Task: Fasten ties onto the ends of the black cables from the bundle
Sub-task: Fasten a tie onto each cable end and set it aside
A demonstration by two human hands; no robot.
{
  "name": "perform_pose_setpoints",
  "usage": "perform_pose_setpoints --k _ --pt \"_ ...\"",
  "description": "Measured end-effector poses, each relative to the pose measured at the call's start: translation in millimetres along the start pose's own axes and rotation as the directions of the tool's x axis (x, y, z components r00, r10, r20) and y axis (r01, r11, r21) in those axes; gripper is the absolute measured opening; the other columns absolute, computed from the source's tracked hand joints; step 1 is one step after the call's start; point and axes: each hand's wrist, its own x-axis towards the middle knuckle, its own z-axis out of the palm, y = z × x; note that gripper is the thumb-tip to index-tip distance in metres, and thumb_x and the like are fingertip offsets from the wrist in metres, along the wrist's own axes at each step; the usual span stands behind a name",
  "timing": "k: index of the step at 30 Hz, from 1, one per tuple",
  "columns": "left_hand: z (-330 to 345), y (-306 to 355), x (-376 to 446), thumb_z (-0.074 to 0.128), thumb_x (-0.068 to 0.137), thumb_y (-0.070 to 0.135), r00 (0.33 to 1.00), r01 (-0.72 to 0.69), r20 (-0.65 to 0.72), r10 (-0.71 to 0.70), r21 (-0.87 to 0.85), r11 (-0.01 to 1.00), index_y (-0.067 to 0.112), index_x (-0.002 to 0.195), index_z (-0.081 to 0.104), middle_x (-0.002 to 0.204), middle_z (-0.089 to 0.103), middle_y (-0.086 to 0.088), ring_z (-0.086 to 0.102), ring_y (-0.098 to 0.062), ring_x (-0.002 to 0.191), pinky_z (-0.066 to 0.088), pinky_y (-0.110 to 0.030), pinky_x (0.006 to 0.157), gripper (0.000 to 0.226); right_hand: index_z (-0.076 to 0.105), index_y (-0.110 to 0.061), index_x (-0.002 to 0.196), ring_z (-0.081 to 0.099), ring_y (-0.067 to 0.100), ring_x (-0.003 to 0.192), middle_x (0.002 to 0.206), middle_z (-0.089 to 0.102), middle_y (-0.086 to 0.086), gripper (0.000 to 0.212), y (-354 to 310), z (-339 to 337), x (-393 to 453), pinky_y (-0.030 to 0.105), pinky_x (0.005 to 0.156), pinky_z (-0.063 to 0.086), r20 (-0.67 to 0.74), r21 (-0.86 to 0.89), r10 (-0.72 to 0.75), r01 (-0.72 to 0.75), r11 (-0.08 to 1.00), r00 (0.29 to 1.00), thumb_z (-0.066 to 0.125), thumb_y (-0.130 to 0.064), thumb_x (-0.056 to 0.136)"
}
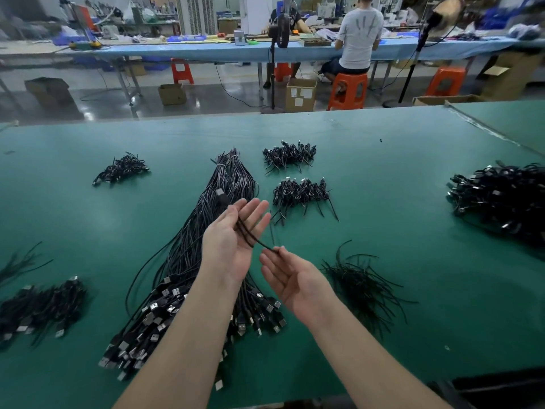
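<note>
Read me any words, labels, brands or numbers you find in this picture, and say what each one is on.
No text here can be read.
Cardboard box on the floor by the orange stool: white labels, too small and blurred to read.
White T-shirt of the seated person: a dark graphic on the back, no letters legible.
USB plugs on the cable bundle: no markings discernible.
</note>
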Motion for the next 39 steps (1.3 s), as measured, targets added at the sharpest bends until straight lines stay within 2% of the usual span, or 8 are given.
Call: perform_pose_setpoints --k 5,7,11,18,21,25,34,39 --pt "-6 2 -3 0.04 0.108 0.02 0.995 -0.043 0.093 0.04 0.031 0.999 0.007 0.126 0.06 0.111 0.075 -0.017 0.075 -0.029 0.095 0.061 -0.03 0.069 0.03 0.074 0.004 0.079 0.077 0.027 0.077 0.1 0.076 0.02 0.021 13 4 -5 0.031 0.055 0.06 -0.045 -0.093 0.264 -0.267 0.959 0.964 0.061 -0.004 0.094" --pt "-9 2 -5 0.042 0.108 0.022 0.992 -0.048 0.121 0.04 0.064 0.997 0.011 0.128 0.061 0.113 0.074 -0.016 0.076 -0.026 0.093 0.061 -0.029 0.069 0.03 0.073 0.004 0.087 0.077 0.026 0.077 0.099 0.076 0.019 0.017 13 8 -5 0.03 0.055 0.06 -0.045 -0.114 0.297 -0.3 0.947 0.954 0.059 -0.003 0.095" --pt "-16 6 -13 0.049 0.103 0.026 0.987 -0.039 0.162 0.016 0.137 0.99 0.016 0.125 0.066 0.112 0.074 -0.018 0.076 -0.021 0.081 0.06 -0.028 0.067 0.03 0.067 0.009 0.11 0.077 0.025 0.078 0.1 0.076 0.019 0.02 1 10 -3 0.03 0.057 0.061 -0.061 -0.133 0.261 -0.267 0.954 0.963 0.059 -0.005 0.097" --pt "-26 -6 -46 0.055 0.093 0.025 0.936 0.033 0.314 -0.161 0.377 0.926 0.012 0.117 0.074 0.102 0.073 -0.027 0.074 -0.027 0.069 0.06 -0.033 0.065 0.033 0.062 -0.005 0.083 0.058 0.014 0.044 0.053 0.06 0.001 0.024 -39 19 4 0.026 0.049 0.054 -0.02 -0.394 0.184 -0.177 0.902 0.983 0.05 -0.016 0.102" --pt "-29 -14 -58 0.053 0.095 0.024 0.897 0.024 0.365 -0.251 0.526 0.85 0.005 0.111 0.074 0.093 0.074 -0.025 0.073 -0.03 0.065 0.059 -0.035 0.061 0.033 0.065 0.003 0.101 0.066 0.02 0.056 0.067 0.069 0.008 0.025 -55 25 4 0.03 0.061 0.058 -0.019 -0.5 0.175 -0.161 0.851 0.984 0.051 -0.018 0.101" --pt "-34 -28 -62 0.047 0.103 0.018 0.897 0.035 0.334 -0.288 0.598 0.801 0.004 0.114 0.07 0.09 0.073 -0.028 0.074 -0.034 0.069 0.058 -0.032 0.062 0.029 0.056 -0.003 0.105 0.076 0.029 0.088 0.098 0.076 0.019 0.015 -67 36 6 0.04 0.085 0.059 0.014 -0.568 0.07 -0.05 0.822 0.997 0.043 -0.01 0.106" --pt "-54 -66 -52 0.056 0.092 0.029 0.959 0.12 0.181 -0.218 0.438 0.891 0.001 0.125 0.062 0.114 0.071 -0.026 0.067 -0.031 0.118 0.041 -0.042 0.11 0.043 0.056 -0.005 0.097 0.075 0.03 0.086 0.098 0.075 0.022 0.023 -75 48 4 0.041 0.08 0.062 -0.004 -0.521 -0.028 0.022 0.853 1.0 0.038 -0.012 0.109" --pt "-53 -72 -45 0.049 0.103 0.014 0.993 0.092 0.044 -0.109 0.285 0.954 -0.005 0.112 0.066 0.116 0.071 -0.024 0.067 -0.029 0.117 0.037 -0.048 0.116 0.027 0.056 -0.005 0.094 0.073 0.029 0.089 0.094 0.074 0.019 0.026 -67 51 4 0.043 0.092 0.058 -0.007 -0.425 -0.052 0.044 0.904 0.999 0.037 -0.013 0.109"
